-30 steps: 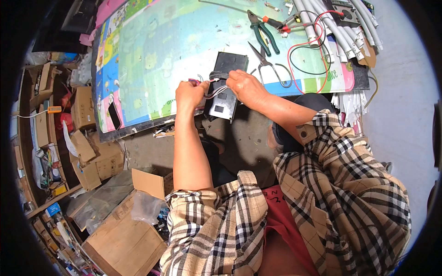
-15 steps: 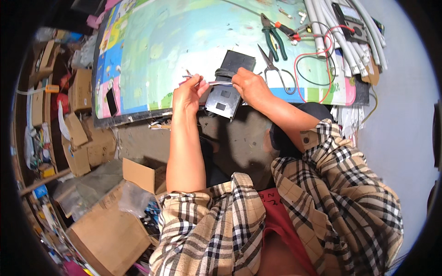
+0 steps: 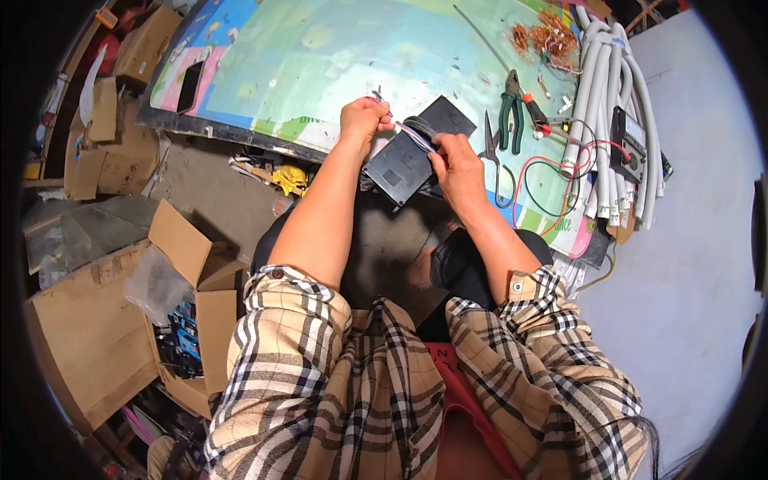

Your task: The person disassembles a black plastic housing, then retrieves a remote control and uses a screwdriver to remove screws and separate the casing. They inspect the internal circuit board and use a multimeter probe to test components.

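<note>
A flat black rectangular box lies slantwise across the near edge of the table. A dark cable is looped over its middle, and several thin coloured wires run out across the box. My left hand is closed in a pinch at the box's far left side, holding the wires by their loose ends. With fingers bent, my right hand grips the same wires at the right side of the box. Just right of it lie dark scissors and green-handled pliers.
A meter with red and black leads lies at the right, by a bundle of white tubes. Copper wire scraps are heaped at the back. A phone lies at the left; cardboard boxes stand on the floor.
The whole view has turned and shifted, bringing the copper scraps into sight. Both hands keep hold of the wires; the wires now slant across the box rather than lying nearly level.
</note>
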The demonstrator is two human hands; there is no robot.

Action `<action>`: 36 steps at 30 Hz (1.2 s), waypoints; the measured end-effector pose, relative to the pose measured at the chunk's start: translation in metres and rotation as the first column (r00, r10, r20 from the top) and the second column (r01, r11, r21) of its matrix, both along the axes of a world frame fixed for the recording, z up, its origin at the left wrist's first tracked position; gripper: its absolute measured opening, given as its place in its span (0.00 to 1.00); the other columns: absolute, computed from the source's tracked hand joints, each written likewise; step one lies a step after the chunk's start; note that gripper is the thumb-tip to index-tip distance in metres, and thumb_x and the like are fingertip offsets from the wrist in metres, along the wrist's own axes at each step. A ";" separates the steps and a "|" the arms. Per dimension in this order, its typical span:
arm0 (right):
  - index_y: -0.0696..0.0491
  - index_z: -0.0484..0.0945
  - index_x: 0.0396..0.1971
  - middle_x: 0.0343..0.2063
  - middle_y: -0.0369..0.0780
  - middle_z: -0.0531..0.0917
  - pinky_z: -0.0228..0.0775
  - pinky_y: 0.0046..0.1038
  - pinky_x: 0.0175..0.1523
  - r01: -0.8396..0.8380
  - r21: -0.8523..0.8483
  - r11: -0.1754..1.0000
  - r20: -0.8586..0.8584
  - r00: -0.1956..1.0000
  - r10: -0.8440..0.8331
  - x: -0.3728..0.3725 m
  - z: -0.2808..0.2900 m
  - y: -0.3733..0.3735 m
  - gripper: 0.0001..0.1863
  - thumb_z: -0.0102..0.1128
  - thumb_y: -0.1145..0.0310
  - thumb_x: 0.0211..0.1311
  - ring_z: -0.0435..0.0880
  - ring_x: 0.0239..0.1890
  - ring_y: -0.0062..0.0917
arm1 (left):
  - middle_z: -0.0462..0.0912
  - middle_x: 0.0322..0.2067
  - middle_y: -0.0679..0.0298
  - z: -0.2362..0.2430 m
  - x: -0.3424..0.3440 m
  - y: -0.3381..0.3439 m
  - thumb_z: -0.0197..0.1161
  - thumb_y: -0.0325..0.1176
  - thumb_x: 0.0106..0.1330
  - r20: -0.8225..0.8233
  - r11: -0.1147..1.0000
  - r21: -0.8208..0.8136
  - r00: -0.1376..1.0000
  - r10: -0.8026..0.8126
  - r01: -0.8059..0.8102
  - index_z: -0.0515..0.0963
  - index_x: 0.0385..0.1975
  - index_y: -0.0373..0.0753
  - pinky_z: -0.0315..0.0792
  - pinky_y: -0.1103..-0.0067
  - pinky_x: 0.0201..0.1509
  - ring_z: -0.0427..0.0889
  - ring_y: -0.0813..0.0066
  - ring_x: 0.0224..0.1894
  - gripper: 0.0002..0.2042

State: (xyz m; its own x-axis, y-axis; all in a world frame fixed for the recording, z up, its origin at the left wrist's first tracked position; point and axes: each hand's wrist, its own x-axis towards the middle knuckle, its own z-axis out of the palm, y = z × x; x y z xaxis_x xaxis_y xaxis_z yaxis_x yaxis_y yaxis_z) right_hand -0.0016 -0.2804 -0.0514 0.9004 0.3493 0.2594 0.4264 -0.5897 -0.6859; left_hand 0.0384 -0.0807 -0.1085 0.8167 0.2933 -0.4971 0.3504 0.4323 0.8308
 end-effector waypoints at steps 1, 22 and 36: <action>0.54 0.76 0.31 0.30 0.43 0.76 0.73 0.35 0.33 0.030 0.034 0.999 -0.062 0.998 -0.028 -0.001 0.004 0.001 0.08 0.64 0.76 0.51 0.79 0.30 0.38 | 0.78 0.23 0.62 -0.003 0.000 -0.001 0.62 0.25 0.61 -0.004 1.000 0.015 1.000 0.012 -0.012 0.74 0.25 0.33 0.79 0.81 0.27 0.77 0.76 0.22 0.05; 0.57 0.70 0.31 0.27 0.37 0.76 0.77 0.19 0.39 0.360 0.201 0.911 -0.941 0.330 0.077 -0.057 -0.027 0.015 0.25 0.64 0.48 0.58 0.80 0.31 0.20 | 0.74 0.18 0.68 -0.041 -0.004 -0.005 0.57 0.29 0.65 -0.165 0.984 0.170 0.986 -0.032 0.060 0.72 0.25 0.39 0.64 0.81 0.23 0.69 0.79 0.18 0.06; 0.61 0.67 0.39 0.41 0.45 0.76 0.80 0.27 0.44 0.509 0.454 0.731 -0.890 0.294 0.348 -0.062 -0.011 0.002 0.12 0.51 0.66 0.69 0.83 0.39 0.31 | 0.78 0.26 0.64 0.001 -0.005 0.005 0.55 0.29 0.68 -0.286 0.919 -0.348 0.912 -0.294 0.187 0.70 0.33 0.41 0.73 0.78 0.25 0.77 0.75 0.24 0.01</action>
State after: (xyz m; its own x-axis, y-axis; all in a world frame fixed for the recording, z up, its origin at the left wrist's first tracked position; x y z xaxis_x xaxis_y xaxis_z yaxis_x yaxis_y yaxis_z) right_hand -0.0640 -0.2782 -0.0626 0.6522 0.4166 -0.6333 -0.7299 0.1198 -0.6729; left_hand 0.0335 -0.0756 -0.1074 0.6183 -0.1019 -0.7793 0.7039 0.5129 0.4914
